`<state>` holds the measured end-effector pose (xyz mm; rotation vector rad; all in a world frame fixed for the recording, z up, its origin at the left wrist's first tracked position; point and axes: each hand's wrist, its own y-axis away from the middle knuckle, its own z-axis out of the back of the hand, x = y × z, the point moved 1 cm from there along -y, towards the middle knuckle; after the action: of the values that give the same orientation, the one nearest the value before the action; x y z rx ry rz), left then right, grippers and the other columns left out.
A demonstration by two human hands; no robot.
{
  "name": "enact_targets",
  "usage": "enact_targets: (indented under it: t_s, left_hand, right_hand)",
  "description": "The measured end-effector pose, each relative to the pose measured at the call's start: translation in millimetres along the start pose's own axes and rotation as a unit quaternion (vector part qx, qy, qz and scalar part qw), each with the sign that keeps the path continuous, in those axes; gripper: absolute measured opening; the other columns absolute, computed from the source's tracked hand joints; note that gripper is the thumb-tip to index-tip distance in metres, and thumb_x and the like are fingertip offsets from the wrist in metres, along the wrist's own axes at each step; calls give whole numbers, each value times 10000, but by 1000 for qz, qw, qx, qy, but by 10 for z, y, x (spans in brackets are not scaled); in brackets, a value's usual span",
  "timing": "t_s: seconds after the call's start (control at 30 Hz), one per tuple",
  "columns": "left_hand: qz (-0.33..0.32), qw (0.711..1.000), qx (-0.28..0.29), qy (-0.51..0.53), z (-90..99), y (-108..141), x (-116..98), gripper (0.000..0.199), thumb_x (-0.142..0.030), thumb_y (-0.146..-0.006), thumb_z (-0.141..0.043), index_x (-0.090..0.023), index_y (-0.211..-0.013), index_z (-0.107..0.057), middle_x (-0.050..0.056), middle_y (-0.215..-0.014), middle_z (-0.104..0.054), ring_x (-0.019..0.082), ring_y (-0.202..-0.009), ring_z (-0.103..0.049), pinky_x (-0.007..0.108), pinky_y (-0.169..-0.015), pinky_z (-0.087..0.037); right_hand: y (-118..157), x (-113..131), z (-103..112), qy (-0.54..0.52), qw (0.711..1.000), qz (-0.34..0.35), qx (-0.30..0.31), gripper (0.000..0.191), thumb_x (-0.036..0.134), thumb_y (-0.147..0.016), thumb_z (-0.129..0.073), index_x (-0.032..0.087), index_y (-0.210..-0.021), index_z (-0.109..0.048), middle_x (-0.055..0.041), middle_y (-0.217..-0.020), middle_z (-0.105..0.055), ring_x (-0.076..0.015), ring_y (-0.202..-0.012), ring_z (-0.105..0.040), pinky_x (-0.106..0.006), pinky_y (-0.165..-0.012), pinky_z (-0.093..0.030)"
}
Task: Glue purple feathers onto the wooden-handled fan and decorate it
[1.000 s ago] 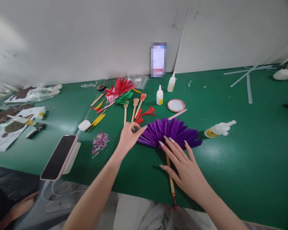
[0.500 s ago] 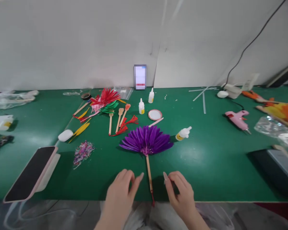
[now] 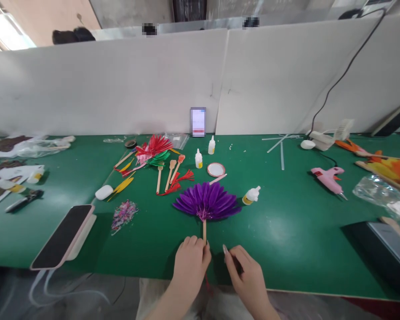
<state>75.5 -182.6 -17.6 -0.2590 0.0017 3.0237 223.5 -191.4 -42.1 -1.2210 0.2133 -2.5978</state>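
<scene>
A purple feather fan [image 3: 207, 201] lies on the green table in front of me, its feathers spread away from me. My left hand [image 3: 191, 258] is closed around its wooden handle [image 3: 204, 231]; the lower handle is hidden, and a red tassel [image 3: 207, 282] shows below. To the right of the handle and apart from it is my right hand [image 3: 245, 266], its fingers curled and thumb near the forefinger; whatever they hold, if anything, is hidden. Just right of the feathers stands a small glue bottle [image 3: 251, 195].
Beyond the fan are two more glue bottles [image 3: 198, 159], a small white dish [image 3: 216, 169], wooden handles [image 3: 172, 173] and red and green feathers [image 3: 156, 149]. Colourful shreds [image 3: 124, 215] and a phone [image 3: 63, 235] lie left. A pink glue gun [image 3: 328, 179] and dark box [image 3: 373, 249] lie right.
My left hand has moved right and closed on the fan's handle. My right hand stays beside it, fingers still curled. The view has tilted up, showing more beyond the partition.
</scene>
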Motion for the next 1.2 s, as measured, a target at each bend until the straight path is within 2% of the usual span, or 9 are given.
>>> enact_targets:
  t_s: [0.17, 0.3, 0.4, 0.5, 0.7, 0.87, 0.97, 1.1, 1.2]
  left_hand:
    - [-15, 995, -94, -17, 68, 112, 58, 225, -129, -778, -451, -181, -562, -488, 24, -599, -534, 163, -615, -534, 272, -555, -395]
    - [-32, 989, -141, -20, 182, 200, 70, 221, -132, -774, -454, -182, -559, -472, 21, -593, -512, 158, -598, -517, 267, -530, -388]
    - [-39, 987, -155, -23, 237, 236, 62, 221, -126, -767, -447, -186, -555, -467, 19, -595, -507, 152, -589, -508, 269, -531, -386]
    - [-48, 985, -165, -21, 241, 255, 43, 214, -113, -751, -446, -187, -551, -466, 21, -594, -508, 153, -582, -504, 275, -529, -384]
    - [-56, 988, -131, 60, 278, 311, 28, 188, -153, -748, -518, -186, -570, -468, 19, -628, -531, 157, -612, -501, 292, -575, -406]
    - [41, 962, -171, 207, 481, 160, 415, 232, -303, -832, -474, -187, -632, -494, 15, -643, -493, 148, -662, -483, 290, -616, -395]
    - [169, 884, -222, 375, 514, -37, 688, 334, -420, -791, -514, -196, -1039, -509, 64, -899, -546, 171, -847, -525, 313, -724, -434]
    - [164, 696, -15, 699, 345, -182, 588, 469, -526, -801, -455, -186, -1123, -452, 106, -1117, -550, 182, -1024, -540, 307, -810, -453]
    - [133, 595, 76, 789, 214, -158, 316, 470, -558, -764, -497, -157, -1009, -502, 94, -981, -604, 155, -858, -593, 262, -690, -474]
  right_hand:
    - [-72, 15, -9, -133, 983, -111, 63, 309, 388, -886, -409, 168, -796, -606, -51, -683, -609, -145, -575, -559, -243, -537, -442]
    - [-208, 124, -57, -351, 908, -194, 122, 434, 475, -847, -454, 156, -1109, -585, -124, -951, -669, -230, -857, -634, -286, -557, -519]
    - [-337, 264, -77, -432, 872, -186, 132, 466, 482, -809, -522, 173, -1153, -578, -116, -1033, -662, -252, -1005, -593, -383, -768, -517]
    - [-433, 388, -109, -473, 847, -191, 153, 451, 474, -777, -572, 154, -1091, -623, -109, -990, -683, -242, -987, -607, -421, -912, -433]
    - [-466, 424, -191, -484, 829, -248, 127, 429, 471, -686, -667, 126, -938, -684, -91, -785, -711, -231, -794, -655, -367, -798, -481]
    - [-427, 367, -164, -484, 836, -223, 128, 343, 430, -720, -652, 135, -893, -670, -48, -674, -680, -191, -694, -639, -320, -711, -482]
    - [-387, 360, -148, -498, 829, -209, 146, 327, 427, -743, -631, 139, -898, -647, -36, -649, -667, -183, -666, -636, -320, -705, -478]
    - [-352, 376, -153, -501, 826, -206, 155, 310, 420, -762, -615, 137, -885, -631, -37, -651, -668, -181, -667, -638, -320, -710, -475]
    - [-353, 394, -161, -496, 830, -195, 164, 293, 417, -766, -610, 139, -855, -633, -36, -655, -667, -176, -662, -631, -309, -695, -477]
